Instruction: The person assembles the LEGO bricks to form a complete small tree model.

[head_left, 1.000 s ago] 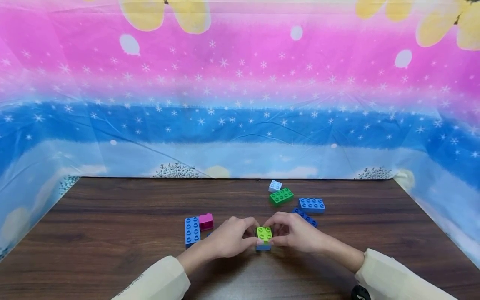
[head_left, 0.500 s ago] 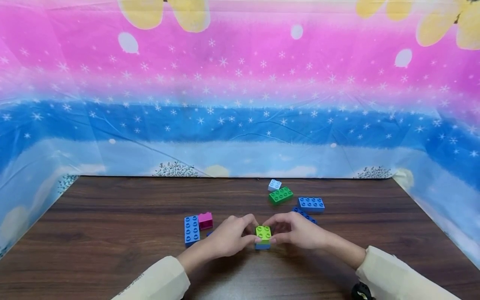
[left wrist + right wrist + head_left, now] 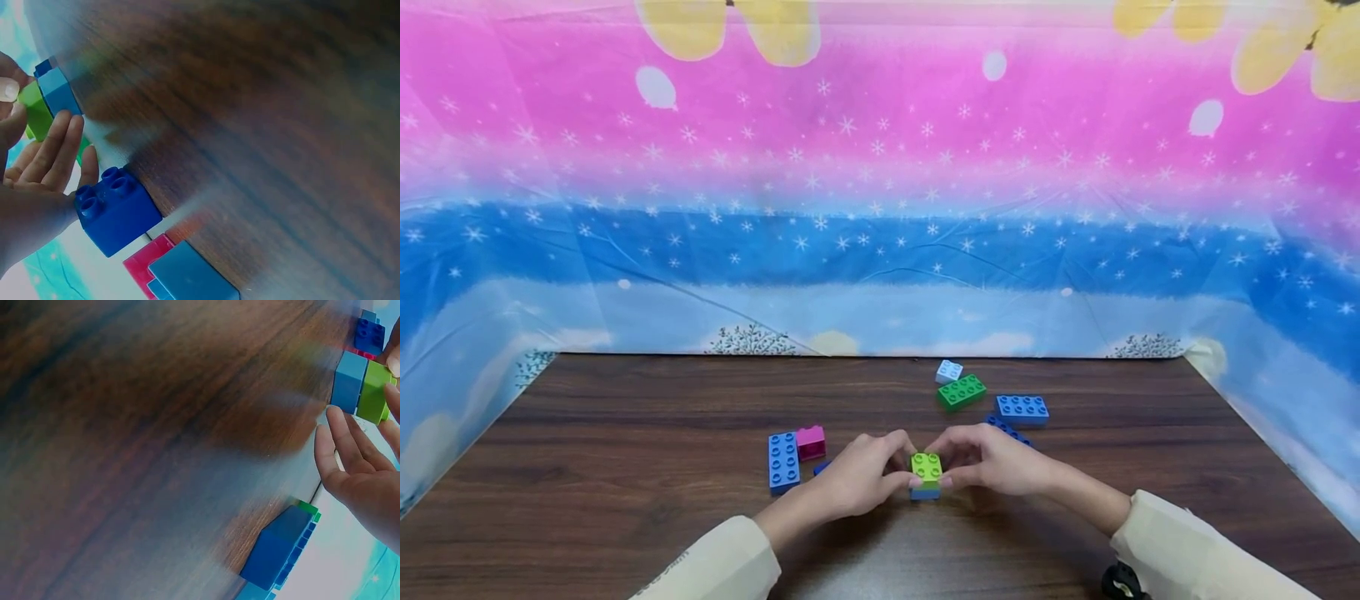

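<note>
Between my two hands a lime green brick [image 3: 927,468] sits on top of a blue brick [image 3: 924,493], the pair resting on the table. My left hand [image 3: 867,475] pinches the lime brick from the left with thumb and fingers; my right hand [image 3: 996,460] pinches it from the right. The left wrist view shows the lime brick [image 3: 37,111] against the light blue one [image 3: 59,92], with fingertips touching them. In the right wrist view, lower fingers of my right hand [image 3: 369,456] spread beside the blue brick [image 3: 348,382].
Left of my hands lie a blue brick [image 3: 784,461], a magenta brick [image 3: 811,443] and a dark blue one [image 3: 119,212], partly hidden in the head view. Behind and to the right are a pale blue brick [image 3: 949,372], a green [image 3: 962,392], a blue [image 3: 1022,408] and a dark blue brick [image 3: 1008,430].
Both hands keep nearly the same place and grip around the lime brick. The whole head view has shifted very slightly.
</note>
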`<state>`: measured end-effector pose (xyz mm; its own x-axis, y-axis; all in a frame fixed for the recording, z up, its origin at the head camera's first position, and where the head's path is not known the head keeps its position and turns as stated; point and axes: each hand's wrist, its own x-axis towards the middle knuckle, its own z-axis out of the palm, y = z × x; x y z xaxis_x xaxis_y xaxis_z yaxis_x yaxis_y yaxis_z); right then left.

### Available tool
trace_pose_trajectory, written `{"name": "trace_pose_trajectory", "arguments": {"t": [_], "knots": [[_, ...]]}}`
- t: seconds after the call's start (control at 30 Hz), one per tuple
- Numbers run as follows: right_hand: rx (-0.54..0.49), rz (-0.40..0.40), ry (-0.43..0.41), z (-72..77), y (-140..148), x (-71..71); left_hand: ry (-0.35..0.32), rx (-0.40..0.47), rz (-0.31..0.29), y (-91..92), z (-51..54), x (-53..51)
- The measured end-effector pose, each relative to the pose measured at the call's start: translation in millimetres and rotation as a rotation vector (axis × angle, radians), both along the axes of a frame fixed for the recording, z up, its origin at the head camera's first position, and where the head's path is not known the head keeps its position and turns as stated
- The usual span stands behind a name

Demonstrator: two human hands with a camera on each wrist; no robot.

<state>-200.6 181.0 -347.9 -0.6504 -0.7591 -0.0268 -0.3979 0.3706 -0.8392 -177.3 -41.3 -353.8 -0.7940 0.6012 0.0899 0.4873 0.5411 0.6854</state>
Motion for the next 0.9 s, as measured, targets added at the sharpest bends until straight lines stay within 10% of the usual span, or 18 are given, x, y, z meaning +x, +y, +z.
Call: {"name": "trace_pose_trajectory", "arguments": {"t": [0.9], "knots": [[-0.016,-0.059,0.084,-5.9,-0.1,3.2,-0.025,0.003,0.009,-0.4,-1.9,-1.8]]}}
